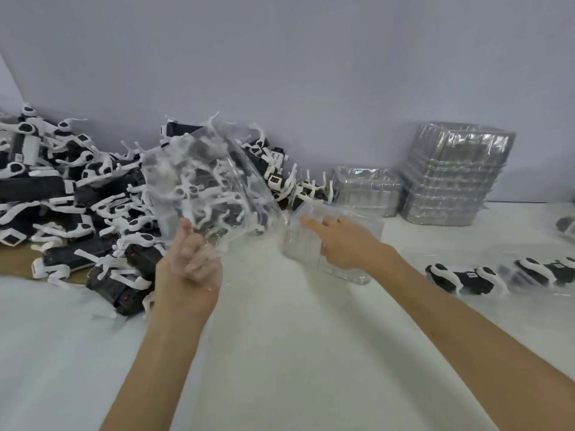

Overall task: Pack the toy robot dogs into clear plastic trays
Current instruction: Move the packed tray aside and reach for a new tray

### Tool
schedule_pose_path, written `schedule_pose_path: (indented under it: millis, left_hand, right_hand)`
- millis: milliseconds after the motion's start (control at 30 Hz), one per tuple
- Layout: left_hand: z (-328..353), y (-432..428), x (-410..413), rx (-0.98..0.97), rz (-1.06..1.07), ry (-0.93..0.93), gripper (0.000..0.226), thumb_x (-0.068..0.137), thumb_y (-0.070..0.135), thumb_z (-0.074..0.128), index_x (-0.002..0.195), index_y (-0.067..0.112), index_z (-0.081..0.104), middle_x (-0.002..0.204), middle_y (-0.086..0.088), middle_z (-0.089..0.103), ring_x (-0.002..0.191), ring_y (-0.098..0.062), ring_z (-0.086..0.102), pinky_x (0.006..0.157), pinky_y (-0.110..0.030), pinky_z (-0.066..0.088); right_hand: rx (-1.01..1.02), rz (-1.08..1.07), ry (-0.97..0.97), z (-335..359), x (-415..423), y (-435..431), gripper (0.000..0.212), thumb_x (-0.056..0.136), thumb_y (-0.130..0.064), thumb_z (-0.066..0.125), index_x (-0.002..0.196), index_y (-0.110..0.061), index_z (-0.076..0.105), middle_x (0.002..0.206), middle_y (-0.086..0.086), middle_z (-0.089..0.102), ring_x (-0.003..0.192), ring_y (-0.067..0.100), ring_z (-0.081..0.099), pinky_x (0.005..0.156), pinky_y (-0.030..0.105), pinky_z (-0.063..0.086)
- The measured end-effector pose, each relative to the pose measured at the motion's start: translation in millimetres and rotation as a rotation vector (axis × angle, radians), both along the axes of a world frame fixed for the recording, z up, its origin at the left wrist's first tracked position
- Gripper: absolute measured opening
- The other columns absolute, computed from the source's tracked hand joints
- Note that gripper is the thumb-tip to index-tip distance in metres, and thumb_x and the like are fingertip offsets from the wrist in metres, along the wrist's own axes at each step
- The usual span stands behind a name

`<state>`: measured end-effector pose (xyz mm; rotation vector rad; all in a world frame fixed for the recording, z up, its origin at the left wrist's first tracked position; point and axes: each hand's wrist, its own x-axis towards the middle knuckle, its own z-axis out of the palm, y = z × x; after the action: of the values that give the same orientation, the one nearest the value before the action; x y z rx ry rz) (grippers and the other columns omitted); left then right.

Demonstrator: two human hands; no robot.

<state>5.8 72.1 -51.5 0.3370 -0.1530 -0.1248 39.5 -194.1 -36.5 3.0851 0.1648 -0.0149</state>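
Note:
A big heap of black-and-white toy robot dogs [71,197] fills the left of the table against the wall. My left hand [189,262] holds a clear plastic tray [205,181] by its lower edge, tilted up in front of the heap, so the dogs show through it. My right hand [339,241] lies with straight fingers on a second clear tray [367,225] resting on the table. Two packed dogs in trays [460,278] lie at the right.
A tall stack of clear trays [454,175] and a shorter stack [367,191] stand against the wall at the back right. A few loose dogs [292,185] lie between heap and stacks. The white table [295,353] stretches toward me.

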Motion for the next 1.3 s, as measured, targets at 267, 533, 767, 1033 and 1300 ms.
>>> schedule_pose_path:
  millis: [267,533,767,1033,1300]
  left_hand:
    - [-1,-26,-5,0.287,-0.013,0.132,0.027,0.098,0.029,0.050,0.077,0.024,0.065,0.049,0.011,0.035,0.034,0.000,0.031,0.030,-0.012,0.029]
    - [-10,-52,-18,0.564,0.013,0.033,0.011,0.097,0.028,0.053,0.096,0.018,0.058,0.070,0.003,0.069,0.050,-0.008,0.061,0.047,-0.019,0.050]
    - [-19,-68,-32,0.713,-0.122,-0.109,0.017,0.083,0.022,0.068,0.081,0.011,0.056,0.109,-0.010,0.075,0.092,-0.021,0.074,0.074,-0.030,0.059]
    - [-22,-71,-29,0.878,0.032,0.066,0.020,0.092,-0.003,0.058,0.085,0.016,0.061,0.084,-0.002,0.069,0.068,-0.014,0.066,0.064,-0.025,0.050]
    - [-18,-54,-16,0.844,0.365,0.248,0.015,0.097,0.007,0.055,0.091,0.019,0.063,0.090,-0.002,0.068,0.076,-0.016,0.063,0.069,-0.029,0.048]
  right_hand:
    - [-0.054,-0.306,-0.272,1,17,-73,0.056,0.088,-0.014,0.059,0.137,-0.039,0.050,0.132,0.001,0.060,0.122,0.026,0.056,0.099,0.041,0.040]
    - [0.906,-0.220,-0.652,38,-13,-42,0.027,0.091,-0.006,0.060,0.111,-0.019,0.072,0.112,-0.003,0.071,0.110,0.013,0.064,0.096,0.020,0.045]
    - [1.096,0.101,-0.388,22,-93,41,0.042,0.081,-0.037,0.078,0.119,-0.041,0.060,0.099,-0.016,0.070,0.077,0.004,0.068,0.071,0.014,0.051]
    - [0.928,0.135,-0.803,-6,-94,25,0.038,0.089,-0.002,0.068,0.117,-0.028,0.072,0.099,-0.019,0.069,0.093,0.004,0.064,0.094,0.032,0.046]
    - [0.661,-0.019,-0.362,-14,-99,17,0.021,0.081,-0.024,0.064,0.083,-0.042,0.075,0.084,-0.030,0.068,0.079,0.000,0.061,0.072,0.018,0.045]
